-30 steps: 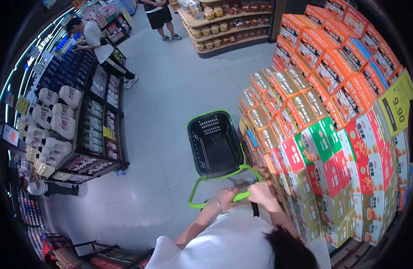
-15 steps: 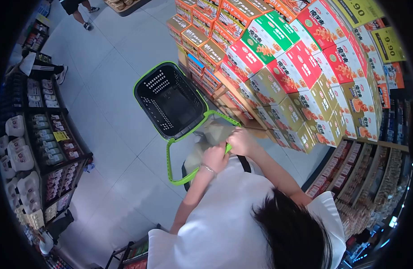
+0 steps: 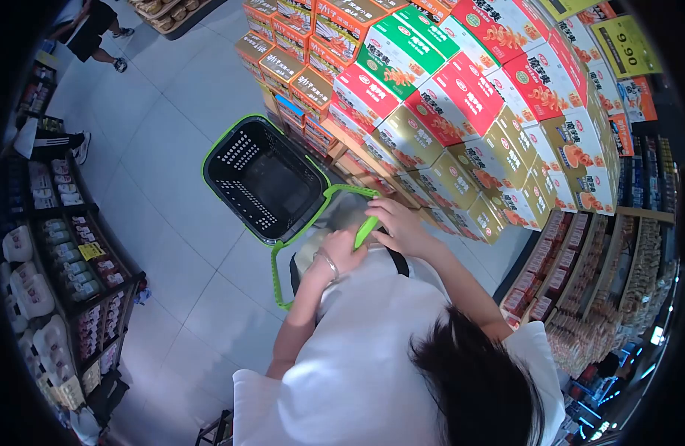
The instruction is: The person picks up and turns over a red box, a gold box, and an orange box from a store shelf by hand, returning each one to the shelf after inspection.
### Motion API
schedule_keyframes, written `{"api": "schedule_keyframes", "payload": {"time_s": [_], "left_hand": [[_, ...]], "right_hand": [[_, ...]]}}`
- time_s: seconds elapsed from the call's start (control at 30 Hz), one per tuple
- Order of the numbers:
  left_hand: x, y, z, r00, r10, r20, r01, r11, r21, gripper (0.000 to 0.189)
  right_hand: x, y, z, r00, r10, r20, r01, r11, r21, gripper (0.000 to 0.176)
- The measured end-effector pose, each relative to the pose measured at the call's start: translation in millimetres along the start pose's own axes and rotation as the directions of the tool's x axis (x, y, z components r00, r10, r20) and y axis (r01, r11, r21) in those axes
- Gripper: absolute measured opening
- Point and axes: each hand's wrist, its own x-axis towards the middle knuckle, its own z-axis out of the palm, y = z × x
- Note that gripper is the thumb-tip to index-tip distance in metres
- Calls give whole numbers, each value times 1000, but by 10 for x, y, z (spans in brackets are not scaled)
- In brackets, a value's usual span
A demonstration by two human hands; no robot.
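A black basket (image 3: 266, 178) with a green rim hangs in front of my body, its inside bare. Its green handle (image 3: 366, 232) reaches back to my waist. My left hand (image 3: 344, 251), with a bracelet at the wrist, is wrapped round the handle's grip. Just right of it, my right hand (image 3: 394, 225) has its fingers apart around the end of the grip, the thumb near it; whether it touches the handle is unclear.
Stacked snack boxes (image 3: 461, 97) rise close at the right of the basket. A shelf with bottles (image 3: 75, 260) stands at the left, and packaged goods (image 3: 580, 275) at the right. A person's legs (image 3: 93, 37) show at the upper left.
The fingers of my right hand have loosened from the handle and spread. The grip has tilted more upright. The box stack and basket have shifted left in view.
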Motion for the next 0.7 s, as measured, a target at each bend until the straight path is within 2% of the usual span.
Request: {"api": "schedule_keyframes", "payload": {"time_s": [0.03, 0.1, 0.13, 0.17, 0.23, 0.27, 0.3, 0.37, 0.5, 0.7], "left_hand": [[79, 40, -5, 1000, -4, 4, 4, 1000, 0, 31], [215, 134, -12, 972, 68, -224, -78, 996, -36, 44], [306, 135, 18, 965, 90, -246, -97, 995, -14, 56], [387, 172, 16, 968, 90, -235, -95, 995, -9, 56], [536, 284, -4, 951, 101, -293, -97, 995, 27, 59], [597, 336, -28, 950, 115, -289, -98, 993, 72, 57], [657, 343, -11, 952, 115, -282, -97, 992, 78, 57], [787, 352, 15, 962, 95, -256, -53, 985, 164, 48], [941, 469, 53, 988, -38, -151, 69, 977, 202, 47], [934, 539, 188, 990, -94, -109, 117, 967, 226, 48]], "right_hand": [[-11, 27, -84, 1000, 3, 1, -3, 1000, 5, 35], [-66, 118, -246, 987, 76, -138, -85, 995, -54, 40], [-121, 273, -262, 977, 75, -201, -93, 992, -83, 44], [-158, 342, -322, 975, 84, -207, -101, 992, -74, 44], [-240, 455, -458, 876, 178, -447, -264, 955, -138, 49], [-297, 558, -500, 847, 146, -511, -292, 931, -218, 56], [-354, 630, -541, 844, 152, -515, -296, 932, -209, 56], [-428, 769, -618, 773, 235, -589, -421, 885, -200, 61], [-512, 978, -669, 782, 247, -572, -456, 853, -255, 67], [-496, 1003, -698, 784, 271, -558, -479, 836, -267, 70]]}}
